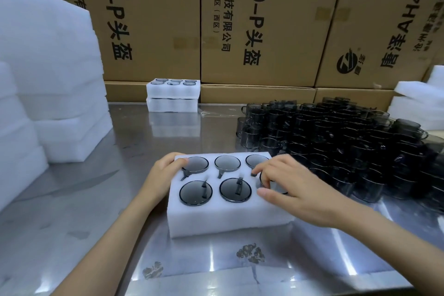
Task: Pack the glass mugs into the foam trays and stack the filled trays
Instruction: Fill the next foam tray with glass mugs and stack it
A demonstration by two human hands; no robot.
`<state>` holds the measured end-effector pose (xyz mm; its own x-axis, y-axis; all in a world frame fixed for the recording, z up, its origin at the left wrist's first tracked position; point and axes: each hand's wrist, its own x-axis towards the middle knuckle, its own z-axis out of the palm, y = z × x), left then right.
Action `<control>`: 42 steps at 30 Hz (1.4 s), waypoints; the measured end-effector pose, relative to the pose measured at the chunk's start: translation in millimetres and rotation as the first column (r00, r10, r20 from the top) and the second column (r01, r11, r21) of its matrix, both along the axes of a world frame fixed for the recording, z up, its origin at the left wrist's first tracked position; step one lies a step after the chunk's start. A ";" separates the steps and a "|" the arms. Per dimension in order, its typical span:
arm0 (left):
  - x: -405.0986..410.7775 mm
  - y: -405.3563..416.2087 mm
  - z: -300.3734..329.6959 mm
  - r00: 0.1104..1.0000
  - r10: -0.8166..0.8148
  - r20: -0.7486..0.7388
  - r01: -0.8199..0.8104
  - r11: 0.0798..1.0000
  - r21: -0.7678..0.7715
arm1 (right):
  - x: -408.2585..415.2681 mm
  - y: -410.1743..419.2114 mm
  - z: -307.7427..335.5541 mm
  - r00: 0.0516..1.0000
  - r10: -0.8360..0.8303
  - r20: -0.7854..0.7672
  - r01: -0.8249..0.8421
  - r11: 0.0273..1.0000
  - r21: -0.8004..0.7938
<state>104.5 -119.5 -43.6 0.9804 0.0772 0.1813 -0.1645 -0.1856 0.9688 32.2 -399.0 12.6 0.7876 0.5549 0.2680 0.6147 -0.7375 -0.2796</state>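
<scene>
Brightness: moderate, even, cool cast.
Source: overhead, judged from reflections on the bench (72,211).
Glare: white streaks on bench, lower centre and lower right of frame.
Shadows: soft, faint, beside the foam stacks (48,79).
Blur: slight on the right hand (295,190).
Distortion: wide-angle; cartons (264,19) lean at upper corners.

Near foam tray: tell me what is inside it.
The foam tray holds five smoky glass mugs in plain sight. The sixth pocket lies under the right hand, whose fingers curl around a mug rim there; little of it shows.
</scene>
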 end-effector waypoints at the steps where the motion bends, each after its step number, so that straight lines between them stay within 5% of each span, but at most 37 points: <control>1: 0.8 0.0 -0.7 1.000 0.005 0.003 -0.005 1.000 0.005 | 0.7 -3.2 4.2 1.000 -0.029 -0.005 0.029 0.997 0.074; 4: 2.6 0.8 -1.8 1.000 0.020 0.003 -0.020 1.000 0.020 | 5.8 -6.3 17.3 0.995 -0.098 -0.004 0.096 0.966 0.241; 10: 2.9 0.4 -1.9 1.000 0.012 0.005 -0.012 1.000 0.015 | 17.9 16.5 -12.5 0.981 -0.169 -0.094 0.152 0.974 -0.167; 16: -1.4 -0.9 2.3 0.999 0.015 -0.038 -0.015 1.000 -0.004 | 20.2 15.7 -21.7 0.974 -0.219 -0.056 0.201 0.953 -0.227; 20: -5.9 -3.1 7.5 0.997 0.058 -0.048 -0.055 0.997 0.061 | 17.6 17.5 -21.5 0.949 -0.264 -0.172 0.275 0.960 0.047; 22: -11.3 0.3 9.6 0.990 0.100 -0.096 -0.087 0.987 0.135 | 11.2 14.3 -24.8 0.915 -0.292 -0.278 0.368 0.886 0.282; 25: -39.4 12.3 15.7 0.970 0.112 -0.218 -0.055 0.967 0.249 | -0.8 9.3 -32.0 0.859 -0.300 -0.415 0.471 0.782 0.409; 28: -82.4 6.1 24.8 0.942 -0.147 -0.301 0.199 0.968 0.151 | -2.7 13.9 -33.3 0.829 -0.286 -0.481 0.513 0.733 0.447; 31: -101.8 -5.2 30.2 0.940 -0.269 -0.210 0.284 0.958 0.045 | 2.2 27.5 -27.6 0.822 -0.226 -0.523 0.529 0.643 0.553; 38: -66.8 20.1 48.4 0.998 -0.002 -0.059 -0.016 0.955 -0.295 | 26.0 59.7 -19.1 0.766 0.134 -0.628 0.579 0.281 0.766; 42: -30.4 41.3 51.2 0.979 0.173 -0.105 -0.202 0.860 -0.468 | 50.9 68.0 -5.3 0.653 0.319 -0.687 0.638 0.255 0.726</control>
